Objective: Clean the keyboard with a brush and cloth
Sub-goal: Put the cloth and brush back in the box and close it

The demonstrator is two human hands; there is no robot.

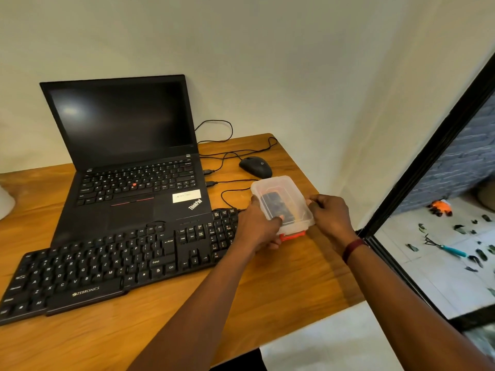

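On the right half of the scene, one wooden desk (281, 277), bearing:
- Laptop (128, 145), open, screen dark, at the far left.
- Keyboard (107, 263), black, just near of the laptop. Its long axis runs left to right, and it lies wholly left of the hands.
- Left hand (257, 228), over the keyboard's right end and the nearer hand to it. Fingers curl round the left side of the box.
- Right hand (330, 215), pinching the box's right edge.
- Box (284, 202), clear plastic, lid on, long axis near to far. Its dark contents (273, 202) cannot be identified; they are judged likely to be the cleaning tools.
- Mouse (255, 166), just beyond the box.
- Orange latch (293, 235), on the box's near end.
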